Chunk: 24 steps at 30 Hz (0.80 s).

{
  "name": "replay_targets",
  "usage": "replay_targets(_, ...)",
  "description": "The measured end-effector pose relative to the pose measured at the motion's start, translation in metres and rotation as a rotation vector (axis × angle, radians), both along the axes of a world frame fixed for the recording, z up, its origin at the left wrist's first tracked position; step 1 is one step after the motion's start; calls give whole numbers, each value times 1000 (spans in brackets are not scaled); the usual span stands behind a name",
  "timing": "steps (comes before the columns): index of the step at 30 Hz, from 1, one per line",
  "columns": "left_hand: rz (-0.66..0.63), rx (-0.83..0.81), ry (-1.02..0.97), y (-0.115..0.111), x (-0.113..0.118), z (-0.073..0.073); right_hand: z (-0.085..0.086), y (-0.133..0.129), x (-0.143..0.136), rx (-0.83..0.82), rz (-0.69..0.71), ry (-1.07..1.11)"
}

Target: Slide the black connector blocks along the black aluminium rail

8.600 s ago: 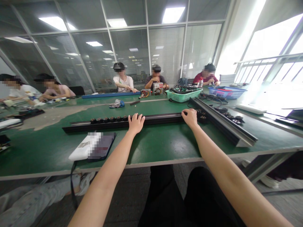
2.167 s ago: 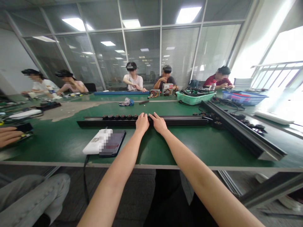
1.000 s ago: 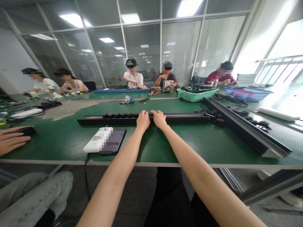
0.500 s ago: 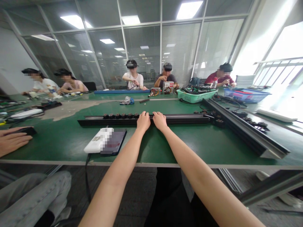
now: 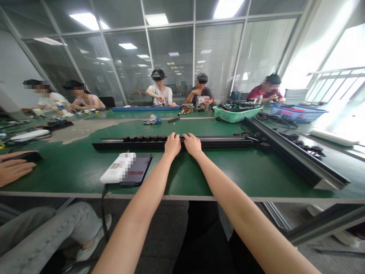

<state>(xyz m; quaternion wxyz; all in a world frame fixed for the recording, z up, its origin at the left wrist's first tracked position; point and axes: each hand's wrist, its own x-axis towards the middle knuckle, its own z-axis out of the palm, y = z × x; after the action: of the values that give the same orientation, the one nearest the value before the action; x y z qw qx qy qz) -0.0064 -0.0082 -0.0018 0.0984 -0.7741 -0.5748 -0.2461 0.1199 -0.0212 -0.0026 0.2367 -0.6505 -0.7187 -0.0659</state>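
A long black metal rail lies crosswise on the green table in front of me. Both hands are closed over its middle, a small gap apart. My left hand has its fingers curled over the rail, right beside a row of small round black parts seated along the channel. My right hand grips the rail just to the right, fingers bent over the top. The fingertips are partly hidden, so I cannot tell whether a small part is under them. More black parts lie by the rail's right end.
A second rail lies slanted at the right. A white device and a dark phone-like slab sit near the front edge. Green and blue baskets stand farther back. A neighbour's hand rests at far left.
My hands stay at the same place on the rail, with hardly any finger movement. The view has tilted slightly. The neighbour's leg and foot at lower left have shifted right.
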Motion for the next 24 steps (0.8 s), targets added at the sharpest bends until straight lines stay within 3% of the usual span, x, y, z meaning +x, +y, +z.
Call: replay_targets(24,-4,-2,-13,-1,1,0,-6,-1,7,34,-63,6)
